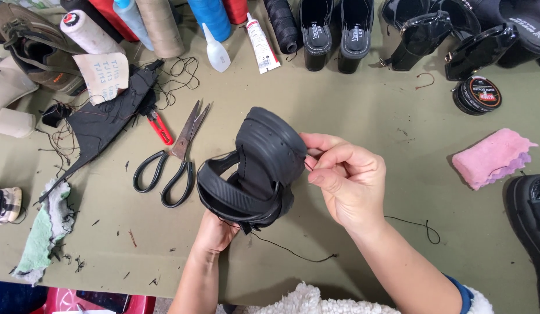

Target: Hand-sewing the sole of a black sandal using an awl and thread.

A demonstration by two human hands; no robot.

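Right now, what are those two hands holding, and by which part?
The left hand grips a black rubber-soled sandal from beneath, at its strap end. The right hand pinches a thin black thread beside the sole's edge.

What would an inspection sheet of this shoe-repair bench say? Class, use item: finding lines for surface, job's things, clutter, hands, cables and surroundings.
Surface: olive table, thread scraps.
Job's things: black sandal, black thread trailing from it.
Clutter: scissors, glue tube, polish tin, pink sponge, thread spools.
Hands: left hand supports the sandal from below; right hand pinches thread at its sole.
Cables: nothing seen.
Surroundings: black heeled shoes along the far edge.
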